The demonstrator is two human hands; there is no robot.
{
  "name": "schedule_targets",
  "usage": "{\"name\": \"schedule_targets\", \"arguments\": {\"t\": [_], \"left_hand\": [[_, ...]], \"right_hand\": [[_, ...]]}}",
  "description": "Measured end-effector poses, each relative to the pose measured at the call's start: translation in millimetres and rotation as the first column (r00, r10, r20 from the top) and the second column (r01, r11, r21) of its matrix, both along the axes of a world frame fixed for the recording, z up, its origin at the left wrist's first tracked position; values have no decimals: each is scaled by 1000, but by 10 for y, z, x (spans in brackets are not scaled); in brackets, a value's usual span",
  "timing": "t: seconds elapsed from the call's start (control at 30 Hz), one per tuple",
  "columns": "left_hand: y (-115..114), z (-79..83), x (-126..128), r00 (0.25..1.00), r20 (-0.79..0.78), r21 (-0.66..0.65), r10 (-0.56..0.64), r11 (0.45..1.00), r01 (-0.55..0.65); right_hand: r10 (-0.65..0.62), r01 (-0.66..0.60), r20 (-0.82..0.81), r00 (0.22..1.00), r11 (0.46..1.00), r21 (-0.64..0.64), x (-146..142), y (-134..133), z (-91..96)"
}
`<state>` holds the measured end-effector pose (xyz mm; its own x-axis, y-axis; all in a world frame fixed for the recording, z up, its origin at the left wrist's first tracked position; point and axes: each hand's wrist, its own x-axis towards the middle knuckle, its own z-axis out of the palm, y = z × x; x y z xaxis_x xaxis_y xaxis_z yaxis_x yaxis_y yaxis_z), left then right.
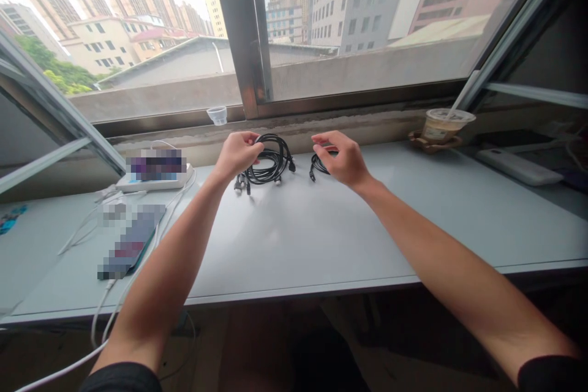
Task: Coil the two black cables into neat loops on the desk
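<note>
The left hand [236,155] is half curled, its fingertips [258,147] resting on the left edge of a larger coil of black cable [271,165], though whether it is actually gripping the coil I cannot tell. Loose plug ends from that coil lie just below the hand. The right hand [342,160] is also partly curled, with its fingers spread a little over a smaller coil of black cable [320,165]. It covers much of that coil, and again I cannot tell whether it is holding on or only touching. Both coils lie flat on the pale grey counter [294,239], near its back edge and a little apart from each other. To the left stands a white box-shaped device [154,179] with a blurred top, and white cables [171,220] run from it past a blurred phone [131,242] and down over the counter's front edge. At the far right lies a white power bank [519,166], and a plastic drink cup with a straw [443,125] sits on the window ledge [321,125] behind the counter. A small clear plastic cup [217,115] stands further left at the foot of the window frame [241,30]. Through the open window, tall apartment buildings [353,0] fill the view.
</note>
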<state>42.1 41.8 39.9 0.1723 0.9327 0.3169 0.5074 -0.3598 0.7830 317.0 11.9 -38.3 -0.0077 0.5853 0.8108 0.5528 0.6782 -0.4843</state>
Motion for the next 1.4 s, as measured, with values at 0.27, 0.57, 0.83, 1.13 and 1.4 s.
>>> {"name": "schedule_targets", "arguments": {"t": [0.27,0.57,0.83,1.13,1.4], "left_hand": [[-726,-17,208,880,351,-166,-319,904,393],[-611,-225,3,789,502,-229,-353,826,515],[-577,-485,15,835,245,105,-492,870,482],[-687,-452,-1,958,9,233,-288,932,278],[-581,-432,-125,955,184,227,-233,955,189]], "right_hand": [[156,-182,168,973,971,154,-391,-299,122],[192,-240,243,951,953,186,-365,-279,79],[237,-277,234,943,948,157,-389,-289,25],[186,-209,280,942,976,53,-321,-365,127],[-145,153,567,811,988,34,-19,-317,122]]}}
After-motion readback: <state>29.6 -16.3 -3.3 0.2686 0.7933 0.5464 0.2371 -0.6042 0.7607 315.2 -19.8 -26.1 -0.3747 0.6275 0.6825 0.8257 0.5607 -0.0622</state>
